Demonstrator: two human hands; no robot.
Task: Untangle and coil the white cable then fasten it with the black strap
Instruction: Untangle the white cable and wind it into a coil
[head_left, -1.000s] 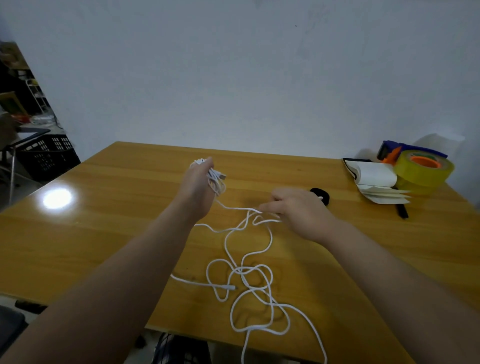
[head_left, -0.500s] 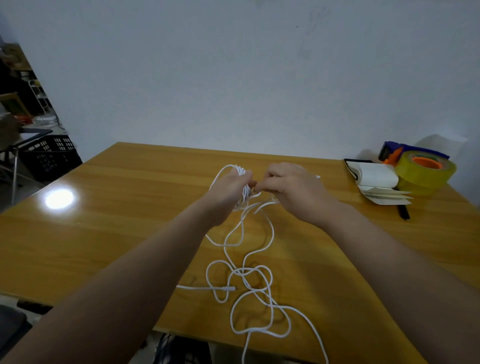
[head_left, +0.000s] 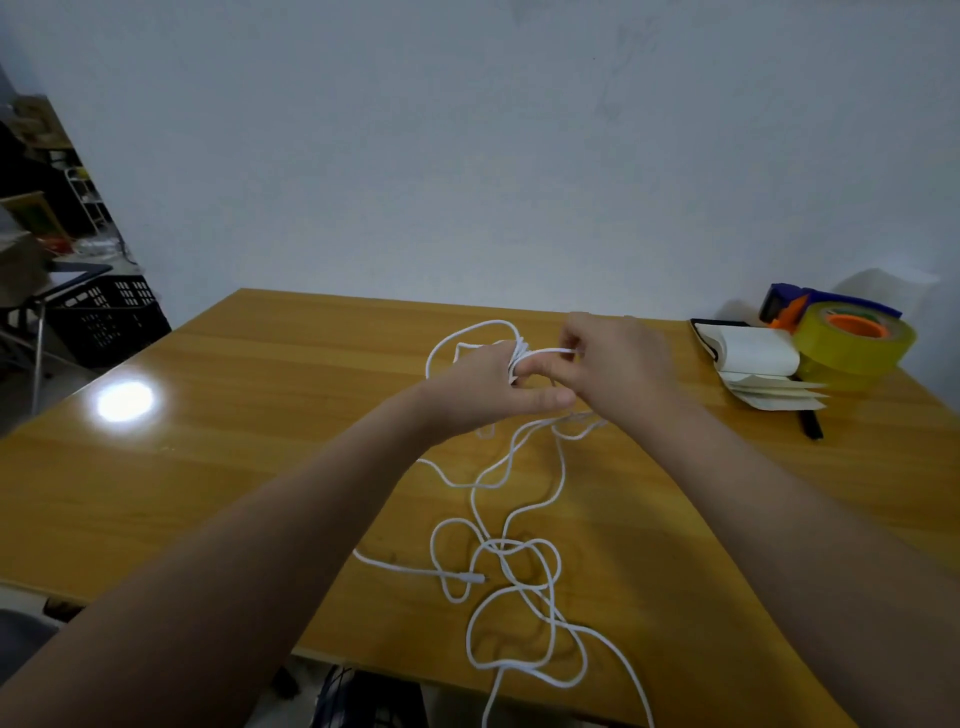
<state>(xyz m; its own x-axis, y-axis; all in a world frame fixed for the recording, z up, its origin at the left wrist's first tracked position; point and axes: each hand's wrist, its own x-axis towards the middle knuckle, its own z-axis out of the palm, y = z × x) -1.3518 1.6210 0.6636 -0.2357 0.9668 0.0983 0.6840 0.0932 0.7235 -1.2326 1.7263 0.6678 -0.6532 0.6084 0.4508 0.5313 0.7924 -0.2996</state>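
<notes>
Fingers (head_left: 540, 367) of left hand (head_left: 483, 382) curled inside several turns of white cable (head_left: 500, 544), thumb sticking out. Right hand (head_left: 621, 364) pinches a taut strand just beside them. Loose cable runs from below the fingers toward the viewer, knotted in loops on table (head_left: 249, 415). Plug tip points right; one tail drops over the near edge, cut off by the frame. Right palm side hidden. Right of the fingers, well apart: notepad (head_left: 756, 353), yellow tape roll (head_left: 852, 345).

Plain workroom, wooden table (head_left: 234, 441), packing tape (head_left: 852, 353), black crate (head_left: 104, 322), bare white wall (head_left: 467, 156)
</notes>
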